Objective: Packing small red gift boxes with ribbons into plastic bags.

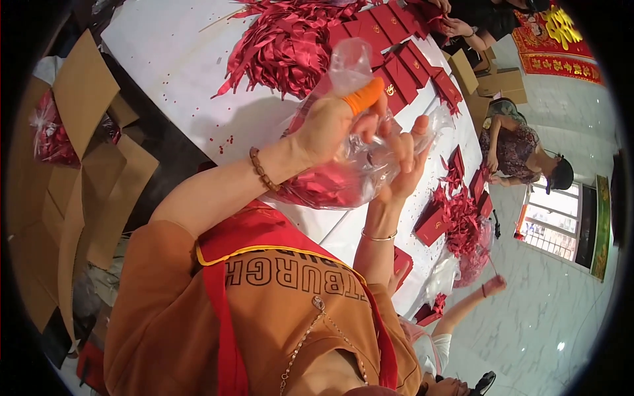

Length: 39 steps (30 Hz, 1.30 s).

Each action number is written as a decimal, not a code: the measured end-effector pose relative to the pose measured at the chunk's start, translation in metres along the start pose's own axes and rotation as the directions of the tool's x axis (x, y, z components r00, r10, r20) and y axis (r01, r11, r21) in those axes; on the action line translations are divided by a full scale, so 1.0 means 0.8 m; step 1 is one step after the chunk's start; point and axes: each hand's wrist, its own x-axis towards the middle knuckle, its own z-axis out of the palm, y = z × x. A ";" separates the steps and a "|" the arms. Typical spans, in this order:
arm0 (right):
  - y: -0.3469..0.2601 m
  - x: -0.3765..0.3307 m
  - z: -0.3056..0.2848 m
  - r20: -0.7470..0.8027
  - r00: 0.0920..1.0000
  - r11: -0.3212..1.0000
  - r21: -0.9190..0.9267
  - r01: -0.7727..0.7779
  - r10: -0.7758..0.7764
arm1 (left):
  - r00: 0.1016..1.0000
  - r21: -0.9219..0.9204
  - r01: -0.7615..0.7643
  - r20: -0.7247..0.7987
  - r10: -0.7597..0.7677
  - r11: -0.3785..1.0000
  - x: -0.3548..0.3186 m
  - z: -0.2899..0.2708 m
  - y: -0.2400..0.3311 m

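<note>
Both my hands are at a clear plastic bag [360, 173] with red ribbon [323, 188] inside, held up over the white table. My left hand [333, 122], with a brown beaded bracelet and an orange cover on one finger, is closed on the bag's upper part. A bunched end of clear plastic sticks up beyond it. On the other side, my right hand [404, 162], with a silver bangle, grips the bag with bent fingers. Part of its grip is hidden by the plastic. Past my hands lie a big heap of red ribbon strips [277, 49] and rows of red boxes [399, 72].
Opened cardboard cartons [92, 112] stand at the left, one with bagged red items. More red boxes [432, 224] and ribbons lie at the right of the white table [158, 53]. A person [518, 142] works at the right; other people's hands show at far right and lower right.
</note>
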 end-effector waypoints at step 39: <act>0.015 0.007 0.019 -0.028 1.000 0.644 -0.765 -0.014 -0.011 | 0.993 0.011 -0.122 -0.005 0.122 0.992 0.004 0.007 0.009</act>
